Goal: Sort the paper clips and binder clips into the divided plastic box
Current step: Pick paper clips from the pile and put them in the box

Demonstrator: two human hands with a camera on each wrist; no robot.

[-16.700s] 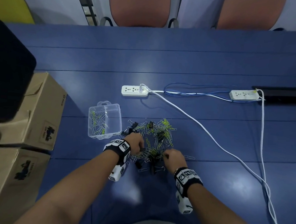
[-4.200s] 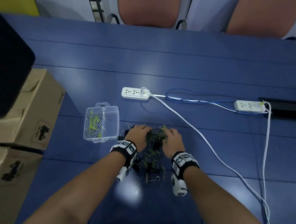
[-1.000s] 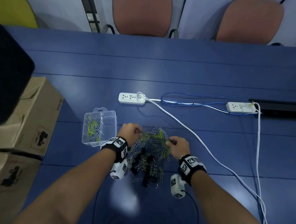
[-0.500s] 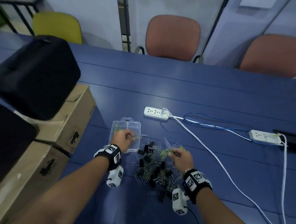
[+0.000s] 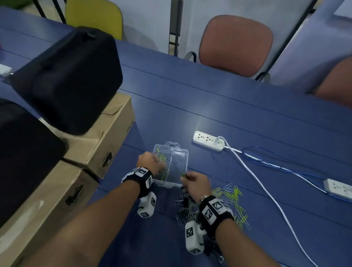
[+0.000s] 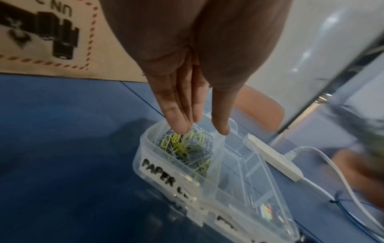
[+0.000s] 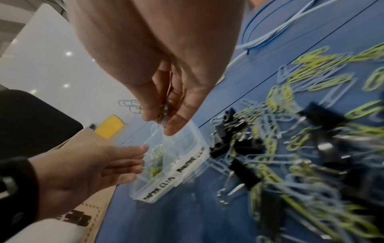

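The clear divided box point(image 5: 179, 166) stands on the blue table, labelled "PAPER CLIPS" on its front wall point(image 6: 164, 174). Green and silver paper clips point(image 6: 185, 148) fill its left compartment. My left hand point(image 5: 149, 162) hovers over that compartment with straight fingers point(image 6: 176, 121) pointing down and nothing held. My right hand point(image 5: 189, 180) is at the box's right near corner and pinches a few paper clips point(image 7: 165, 113) between thumb and fingers above the box point(image 7: 187, 156). A mixed pile of paper clips and black binder clips point(image 7: 290, 148) lies right of the box, partly under my right wrist point(image 5: 216, 209).
Two cardboard boxes point(image 5: 105, 150) with black bags point(image 5: 72, 77) on top stand close to the left of the box. A white power strip point(image 5: 208, 140) lies behind it. Its white cable point(image 5: 269, 195) runs down the right side. A second strip point(image 5: 343, 189) sits far right.
My left hand has straightened its fingers over the paper clip compartment. My right hand has moved left from the pile to the box, carrying clips. The head view has swung left.
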